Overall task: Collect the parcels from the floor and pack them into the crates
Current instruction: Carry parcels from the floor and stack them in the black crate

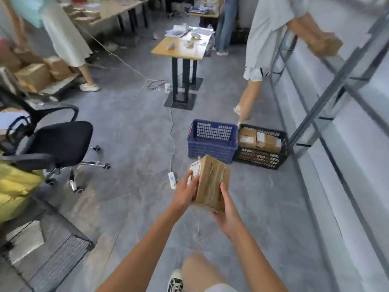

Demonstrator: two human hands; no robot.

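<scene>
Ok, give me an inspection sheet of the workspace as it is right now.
Surface: grey floor.
Job's things: brown parcel held up; blue crate shows no parcels; black crate holds parcels.
Clutter: boxes stacked at left.
Grippers: left hand and right hand grip the parcel.
Cables: white cable runs to a power strip.
Surroundings: office chair, table, metal shelf frame, another person beside the crates.

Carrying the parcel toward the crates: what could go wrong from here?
1. The white cable and power strip lie on the floor just left of the path; a trip is possible.
2. Another person stands at the black crate, which already looks full; the blue crate seems the safer target.
</scene>
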